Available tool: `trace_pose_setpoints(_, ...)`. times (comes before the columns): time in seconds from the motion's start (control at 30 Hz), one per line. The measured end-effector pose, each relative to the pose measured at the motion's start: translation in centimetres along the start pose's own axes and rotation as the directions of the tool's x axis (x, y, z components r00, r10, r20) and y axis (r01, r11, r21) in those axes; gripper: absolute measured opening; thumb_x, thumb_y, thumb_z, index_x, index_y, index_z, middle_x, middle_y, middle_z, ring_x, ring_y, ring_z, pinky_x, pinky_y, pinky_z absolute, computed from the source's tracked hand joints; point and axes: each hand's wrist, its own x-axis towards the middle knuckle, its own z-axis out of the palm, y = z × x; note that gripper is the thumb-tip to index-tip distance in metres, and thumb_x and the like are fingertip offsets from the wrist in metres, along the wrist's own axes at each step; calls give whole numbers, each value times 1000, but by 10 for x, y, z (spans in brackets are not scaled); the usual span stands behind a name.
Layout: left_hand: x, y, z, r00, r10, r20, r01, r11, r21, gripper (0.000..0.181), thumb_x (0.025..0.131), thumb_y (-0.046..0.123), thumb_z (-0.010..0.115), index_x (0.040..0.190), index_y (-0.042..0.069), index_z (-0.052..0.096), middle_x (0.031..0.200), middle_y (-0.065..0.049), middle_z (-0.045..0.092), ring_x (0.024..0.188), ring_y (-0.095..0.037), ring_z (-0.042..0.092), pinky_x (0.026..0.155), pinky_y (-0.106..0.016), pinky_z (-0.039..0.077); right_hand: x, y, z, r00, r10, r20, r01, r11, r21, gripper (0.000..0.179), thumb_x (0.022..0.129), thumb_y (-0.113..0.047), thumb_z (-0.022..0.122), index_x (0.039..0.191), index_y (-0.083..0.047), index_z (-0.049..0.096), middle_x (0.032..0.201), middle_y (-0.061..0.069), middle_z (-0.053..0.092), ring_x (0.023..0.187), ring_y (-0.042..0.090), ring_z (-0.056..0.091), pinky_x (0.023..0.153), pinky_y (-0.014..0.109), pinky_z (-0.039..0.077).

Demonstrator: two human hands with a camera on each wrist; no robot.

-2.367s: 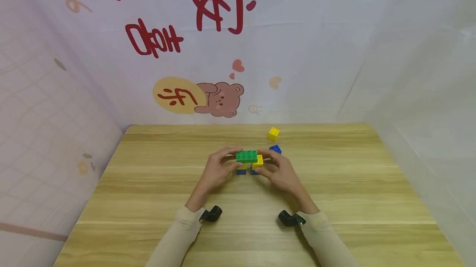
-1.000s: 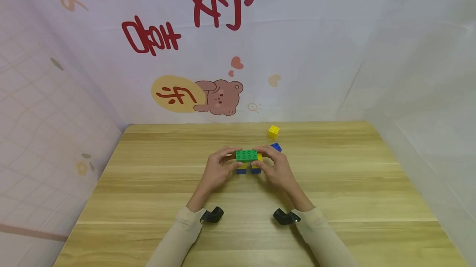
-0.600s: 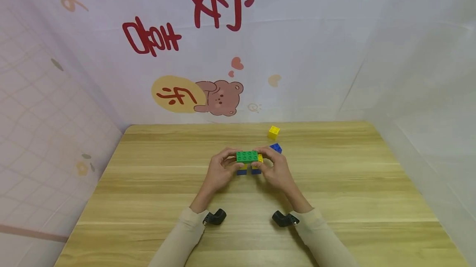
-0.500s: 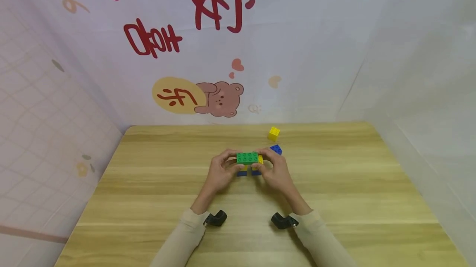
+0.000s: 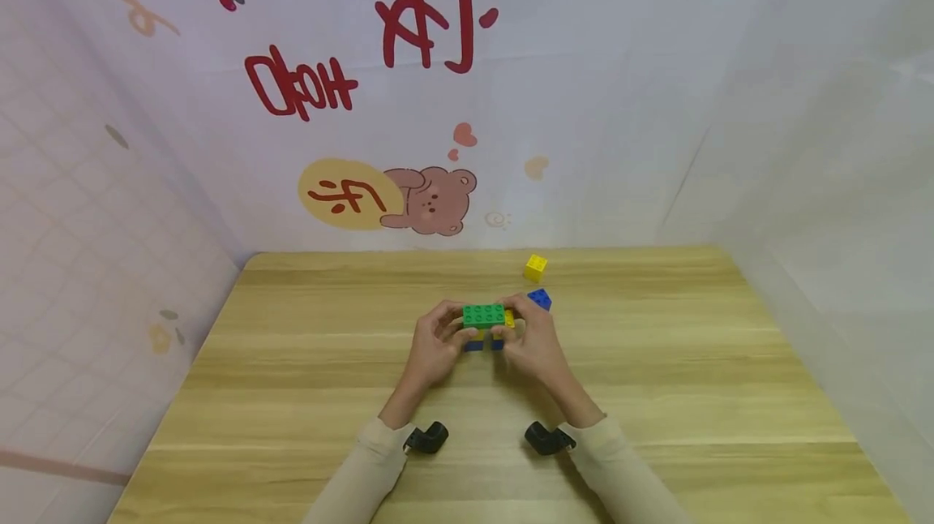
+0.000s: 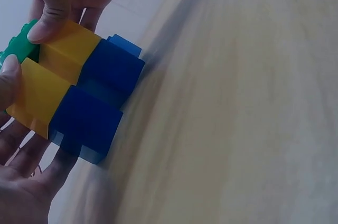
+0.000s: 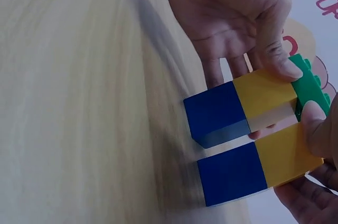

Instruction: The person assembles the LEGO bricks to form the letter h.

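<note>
A green toy building brick [image 5: 484, 314] bridges two short stacks, each a yellow brick over a blue brick. In the left wrist view, the left stack has a yellow brick [image 6: 45, 94] and a blue brick [image 6: 87, 121]. The right stack shows a yellow brick [image 7: 288, 152] and a blue brick [image 7: 232, 174] in the right wrist view. My left hand [image 5: 433, 350] grips the left stack near the green brick, thumb in front and fingers behind. My right hand [image 5: 536, 345] pinches the right stack likewise, its thumb at the yellow brick's top. The blue ends sit close over the table.
Behind my right hand lies a loose blue brick [image 5: 541, 298], partly hidden by it. A loose yellow brick [image 5: 536, 268] stands farther back on the wooden table [image 5: 328, 394]. A printed white curtain [image 5: 598, 102] rises behind the table.
My right thumb and fingers have shifted inward, toward the green brick's right end. Both forearms have drawn slightly closer together. The assembly stays at about the same place, and the view has tilted a little.
</note>
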Motion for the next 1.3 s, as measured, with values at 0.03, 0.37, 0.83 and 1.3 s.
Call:
trace_pose_setpoints(0.03,0,0,0,1000,-3,-2,3,1000,9,30,91,-1,74,120,3,66,123,-19,69,122,-34,66,105,-39,57,0,0,0,1000,-2,-4,2,1000,-10,29,85,3,78,111,-7,68,107,6,71,97,25,68,91,46,59)
trace_pose_setpoints(0.37,-5,-3,4,1000,-17,-5,18,1000,10,31,91,-2,74,121,1,64,121,-20,70,113,-33,69,100,-36,59,-5,4,-3,999,28,43,-27,999,-26,27,89,-2,77,113,-9,68,109,4,70,100,22,67,94,46,59)
trace_pose_setpoints(0.83,-7,-10,-8,998,-17,52,15,999,35,33,94,6,73,126,6,63,124,-18,69,117,-33,68,101,-35,59,-8,6,-11,992,-11,128,16,999,-45,47,92,-17,78,136,-7,63,129,7,70,113,26,67,97,47,59)
trace_pose_setpoints(1.3,-7,-6,-8,998,-47,41,46,999,19,34,94,5,73,126,7,63,124,-18,69,116,-32,68,100,-29,59,-2,6,-42,990,-51,130,54,998,-22,54,92,-20,79,141,-11,60,137,12,64,115,40,65,95,59,57)
